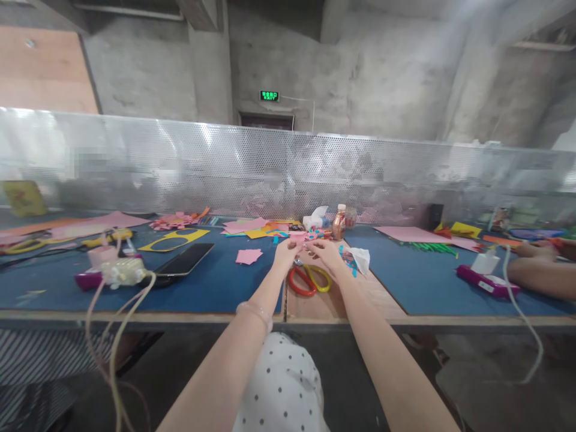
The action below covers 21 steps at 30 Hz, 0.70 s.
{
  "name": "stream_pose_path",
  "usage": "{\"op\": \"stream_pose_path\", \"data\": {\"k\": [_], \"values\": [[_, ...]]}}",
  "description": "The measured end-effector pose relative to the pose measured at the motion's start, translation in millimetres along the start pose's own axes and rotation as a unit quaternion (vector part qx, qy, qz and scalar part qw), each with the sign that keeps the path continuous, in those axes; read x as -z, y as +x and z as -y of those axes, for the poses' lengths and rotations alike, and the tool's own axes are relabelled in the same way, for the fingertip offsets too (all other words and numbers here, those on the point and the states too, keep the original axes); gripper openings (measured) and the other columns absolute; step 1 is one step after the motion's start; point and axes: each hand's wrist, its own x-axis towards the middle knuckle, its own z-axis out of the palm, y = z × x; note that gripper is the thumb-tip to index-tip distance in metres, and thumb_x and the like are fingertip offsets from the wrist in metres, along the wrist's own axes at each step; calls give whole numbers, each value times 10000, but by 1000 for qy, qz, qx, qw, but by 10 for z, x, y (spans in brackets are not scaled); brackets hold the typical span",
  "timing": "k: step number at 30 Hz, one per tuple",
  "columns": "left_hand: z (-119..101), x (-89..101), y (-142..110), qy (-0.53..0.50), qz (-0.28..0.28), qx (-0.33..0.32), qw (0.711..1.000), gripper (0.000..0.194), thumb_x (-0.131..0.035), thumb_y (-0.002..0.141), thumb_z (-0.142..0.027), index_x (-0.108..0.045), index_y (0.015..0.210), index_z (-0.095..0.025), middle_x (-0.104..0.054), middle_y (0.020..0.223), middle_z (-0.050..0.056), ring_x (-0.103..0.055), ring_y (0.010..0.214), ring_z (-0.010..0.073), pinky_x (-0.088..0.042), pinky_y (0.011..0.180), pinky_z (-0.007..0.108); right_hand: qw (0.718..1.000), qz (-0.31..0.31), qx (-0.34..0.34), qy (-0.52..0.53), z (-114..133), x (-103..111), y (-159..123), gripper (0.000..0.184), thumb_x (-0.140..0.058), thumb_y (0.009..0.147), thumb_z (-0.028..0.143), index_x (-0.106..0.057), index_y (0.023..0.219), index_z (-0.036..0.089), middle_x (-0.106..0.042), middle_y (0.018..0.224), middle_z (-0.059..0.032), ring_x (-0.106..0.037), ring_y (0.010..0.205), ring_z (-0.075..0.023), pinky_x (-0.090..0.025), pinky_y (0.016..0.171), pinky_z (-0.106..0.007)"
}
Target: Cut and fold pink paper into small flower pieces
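My left hand (285,252) and my right hand (327,252) meet over the bare wooden strip of the table, fingertips almost touching. Between their bent fingers is a small piece of pink paper (297,237), pinched from both sides; its shape is too small and blurred to make out. Just below the hands lies a pair of scissors (310,282) with one red and one yellow handle loop, blades partly hidden by my fingers. To the left sits a little stack of pink paper squares (248,257). A crumpled white tissue (360,260) lies to the right.
Behind my hands are coloured paper sheets (245,225), a tissue pack (316,218) and a bottle (339,222). Leftward are a phone (191,261), yellow paper with a round cutout (198,235) and a corded power strip (87,280). Another person's arm (537,277) rests at right.
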Motion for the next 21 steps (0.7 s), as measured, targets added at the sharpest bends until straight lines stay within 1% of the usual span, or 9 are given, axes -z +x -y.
{"op": "stream_pose_path", "data": {"k": [6, 10, 13, 18, 21], "values": [[18, 4, 18, 26, 6, -39, 999, 194, -597, 663, -213, -594, 844, -142, -662, 769, 45, -614, 697, 141, -485, 638, 258, 1000, -11, -2, -3, -29, -2, 18, 217, -580, 683, 318, -644, 770, 131, -634, 726, -36, -540, 568, -87, -456, 542, -204], [-11, 3, 22, 43, 28, -61, 997, 184, -588, 659, -158, -606, 842, -148, -667, 825, 50, -618, 765, 148, -481, 711, 273, 1000, -5, -5, 12, -30, 1, 14, 217, -578, 683, 316, -643, 771, 129, -636, 712, -39, -537, 549, -83, -447, 527, -197], [-7, 4, 35, 46, 25, -54, 997, 159, -581, 665, -153, -606, 822, -145, -668, 799, 51, -622, 762, 152, -484, 712, 277, 1000, -5, -11, 18, -12, 7, 4, 220, -582, 680, 314, -643, 781, 128, -636, 705, -39, -543, 554, -86, -445, 523, -197], [30, 5, 49, 40, 26, -38, 998, 146, -578, 688, -203, -597, 818, -139, -666, 751, 55, -632, 693, 155, -495, 675, 283, 1000, 0, -18, 23, 2, 14, 3, 210, -586, 674, 310, -645, 755, 125, -631, 702, -41, -548, 566, -91, -442, 521, -196], [37, 7, 49, 51, 16, -36, 998, 138, -586, 683, -204, -595, 807, -145, -665, 743, 51, -633, 696, 154, -496, 672, 277, 999, 1, -20, 30, -1, 16, 8, 206, -591, 666, 303, -646, 750, 124, -628, 693, -37, -544, 562, -90, -439, 520, -197]]}}
